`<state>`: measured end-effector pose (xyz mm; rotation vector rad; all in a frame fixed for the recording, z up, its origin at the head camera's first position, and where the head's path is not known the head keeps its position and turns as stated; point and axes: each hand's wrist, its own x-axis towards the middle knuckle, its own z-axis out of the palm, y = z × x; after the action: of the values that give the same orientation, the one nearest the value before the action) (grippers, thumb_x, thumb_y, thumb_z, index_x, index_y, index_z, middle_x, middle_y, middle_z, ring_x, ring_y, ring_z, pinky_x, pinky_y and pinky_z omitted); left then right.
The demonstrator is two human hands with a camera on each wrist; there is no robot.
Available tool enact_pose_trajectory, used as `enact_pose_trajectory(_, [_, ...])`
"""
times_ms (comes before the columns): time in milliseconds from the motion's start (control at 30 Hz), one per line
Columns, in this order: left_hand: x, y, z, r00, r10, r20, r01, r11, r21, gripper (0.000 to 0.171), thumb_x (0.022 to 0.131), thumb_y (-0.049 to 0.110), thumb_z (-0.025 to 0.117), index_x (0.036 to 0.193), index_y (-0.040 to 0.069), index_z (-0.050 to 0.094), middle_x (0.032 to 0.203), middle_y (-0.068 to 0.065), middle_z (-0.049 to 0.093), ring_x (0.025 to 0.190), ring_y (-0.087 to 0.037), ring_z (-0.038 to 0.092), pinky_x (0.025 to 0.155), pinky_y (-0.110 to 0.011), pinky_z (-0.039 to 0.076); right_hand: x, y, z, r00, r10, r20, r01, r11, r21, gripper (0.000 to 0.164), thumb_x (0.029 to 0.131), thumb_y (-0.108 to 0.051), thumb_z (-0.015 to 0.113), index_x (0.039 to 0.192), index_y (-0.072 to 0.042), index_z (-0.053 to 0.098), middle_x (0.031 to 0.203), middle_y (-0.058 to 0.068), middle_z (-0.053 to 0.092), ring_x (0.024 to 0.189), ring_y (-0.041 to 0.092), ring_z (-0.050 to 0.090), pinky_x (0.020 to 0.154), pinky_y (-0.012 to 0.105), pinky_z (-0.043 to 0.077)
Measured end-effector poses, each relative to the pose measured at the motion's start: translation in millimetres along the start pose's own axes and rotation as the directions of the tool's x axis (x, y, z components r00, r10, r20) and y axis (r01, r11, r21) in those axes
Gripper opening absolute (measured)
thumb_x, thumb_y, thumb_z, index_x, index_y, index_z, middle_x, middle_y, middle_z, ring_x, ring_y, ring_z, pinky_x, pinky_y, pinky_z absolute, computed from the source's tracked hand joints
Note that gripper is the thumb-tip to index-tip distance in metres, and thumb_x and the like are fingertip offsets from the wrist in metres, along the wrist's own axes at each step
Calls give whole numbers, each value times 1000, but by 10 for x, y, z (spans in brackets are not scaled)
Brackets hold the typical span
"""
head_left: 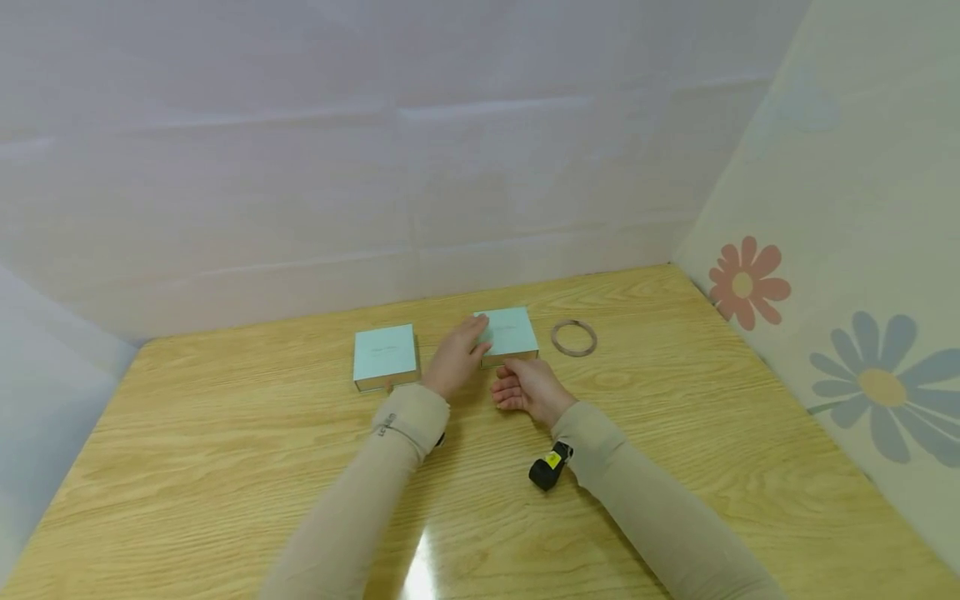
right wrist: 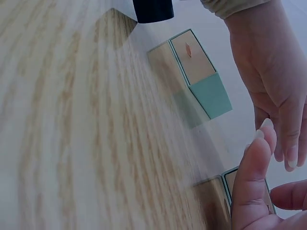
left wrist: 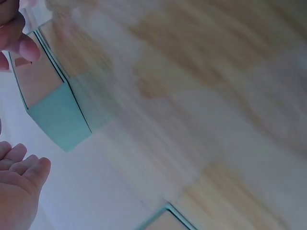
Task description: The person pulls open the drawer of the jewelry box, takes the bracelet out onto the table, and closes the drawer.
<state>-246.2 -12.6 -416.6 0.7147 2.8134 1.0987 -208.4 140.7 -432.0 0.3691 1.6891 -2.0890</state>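
A pale teal box (head_left: 508, 327) with a tan front lies near the back of the wooden table. My left hand (head_left: 456, 357) is at its left side, with fingers straight and fingertips over the lid's edge. In front of the box is my right hand (head_left: 531, 388), its fingers loosely curled and its thumb near the tan front. A gap shows between thumb and forefinger in the right wrist view. In the left wrist view a small tab (left wrist: 22, 61) on the box front (left wrist: 41, 79) sits close to the right fingertips. Whether they touch it is unclear.
A matching teal box (head_left: 386, 353) stands to the left, with a small ribbon tab (right wrist: 188, 50) on its front. Right of the nearer box lies a thin brownish ring (head_left: 573, 337). A pale wall (head_left: 420, 167) borders the table's back, and a flowered panel (head_left: 810, 275) the right side.
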Motion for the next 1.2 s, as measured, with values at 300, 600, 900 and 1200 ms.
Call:
enact_pose_trajectory(300, [94,74,30,997,-3,76,-2,998,58,50,102,14,52,148,-2,38,155,-13,32,145,-26,22,121,-37,21,-18,-11,-19,1000,-1,6,1,1000,13,32,106,-18,38,113,10,50,67,5,64,53,11,62,48,20,56])
enact_pose_trajectory(600, [169,77,52,992,-3,127,-15,990,137,51,102,15,51,148,-2,37,157,-14,27,146,-26,20,121,-37,20,-15,-6,-15,1000,-2,2,2,1000,16,32,106,-19,40,115,11,49,68,5,64,54,10,62,49,20,56])
enact_pose_trajectory(900, [261,25,127,985,-10,171,-15,989,144,52,103,18,48,149,-3,34,158,-14,23,147,-27,15,122,-36,17,17,13,-22,1000,-3,7,2,999,32,30,105,-20,44,109,9,51,66,5,64,52,10,62,47,20,55])
enact_pose_trajectory(1200, [305,-6,181,982,1,189,-39,979,200,45,105,19,45,142,-7,42,156,-19,27,146,-31,16,122,-37,16,31,13,-23,1000,-5,6,5,1000,31,29,105,-21,43,104,6,52,67,6,64,54,11,62,48,21,56])
